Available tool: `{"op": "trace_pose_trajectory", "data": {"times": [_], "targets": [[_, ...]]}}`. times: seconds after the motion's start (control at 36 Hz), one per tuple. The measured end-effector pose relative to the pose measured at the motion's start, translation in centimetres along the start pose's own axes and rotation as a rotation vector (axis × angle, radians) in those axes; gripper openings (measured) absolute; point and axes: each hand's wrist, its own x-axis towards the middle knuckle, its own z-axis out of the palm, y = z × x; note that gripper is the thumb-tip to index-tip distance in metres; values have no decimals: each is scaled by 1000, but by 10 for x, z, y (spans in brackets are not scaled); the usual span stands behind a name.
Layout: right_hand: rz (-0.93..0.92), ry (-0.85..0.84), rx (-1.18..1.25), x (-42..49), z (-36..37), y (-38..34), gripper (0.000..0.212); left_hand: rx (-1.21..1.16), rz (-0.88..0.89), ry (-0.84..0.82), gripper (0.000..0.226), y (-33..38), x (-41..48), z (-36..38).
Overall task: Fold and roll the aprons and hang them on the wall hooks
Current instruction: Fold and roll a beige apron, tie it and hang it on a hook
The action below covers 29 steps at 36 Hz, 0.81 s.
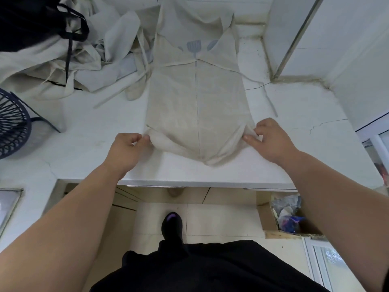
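A beige apron (195,102) lies lengthwise on the white counter (294,144), both long sides folded in so they meet along a centre line. Blue utensil prints show near its far end. Its near end is bunched and lifted slightly. My left hand (126,150) pinches the near left corner of the apron. My right hand (271,138) pinches the near right corner. Thin ties trail off the apron to both sides.
A heap of other beige aprons (69,57) lies at the back left, with a black apron (27,22) on top. A dark wire basket (12,125) stands at the left edge. A cardboard box of rubbish (288,218) sits on the floor under the counter's right.
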Motion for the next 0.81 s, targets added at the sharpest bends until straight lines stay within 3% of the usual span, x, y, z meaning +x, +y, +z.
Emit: {"op": "trace_pose_trajectory", "data": {"times": [0.11, 0.33, 0.53, 0.67, 0.81], "targets": [[23, 22, -11, 3, -2, -5, 41, -16, -85, 29, 37, -4, 5, 4], [267, -63, -22, 15, 6, -2, 50, 138, -124, 67, 42, -5, 16, 10], [359, -191, -121, 20, 15, 1, 50, 399, -150, 59, 44, -11, 35, 11], [409, -252, -206, 28, 17, -2, 50, 664, -104, 21, 31, -14, 40, 12], [465, -245, -293, 29, 19, -12, 44, 664, -129, 122, 37, -14, 41, 11]]}}
